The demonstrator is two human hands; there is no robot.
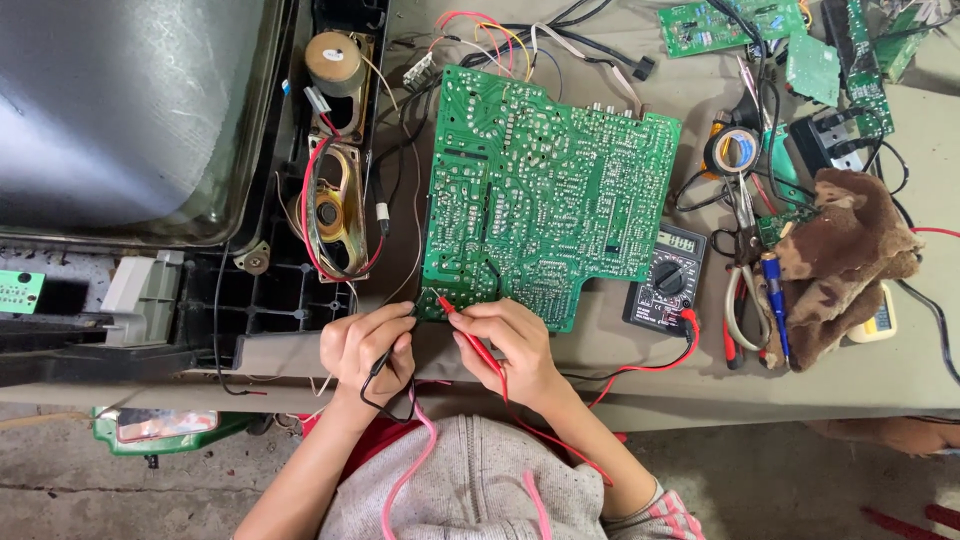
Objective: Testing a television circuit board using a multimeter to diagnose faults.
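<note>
Cluttered workbench [620, 360], left grip [365, 348] pinching black probe [388, 350], right grip [512, 345] pinching red probe [468, 335] on green circuit board [545, 190]

TV tube [120, 110] cut off by top & left edges. Upper-right boards [870, 50] run out of frame. Multimeter [665, 280] partly under the big green circuit board [540, 190]; display too small to tell. Brown cloth [840, 260] hides tools beneath, lower right.

A grey bench [600, 372] carries a large green circuit board [545, 190]. Right of the board lie a multimeter [665, 280], pliers [738, 315] and a brown cloth [840, 255]; left of it, an opened television casing [150, 180].
</note>
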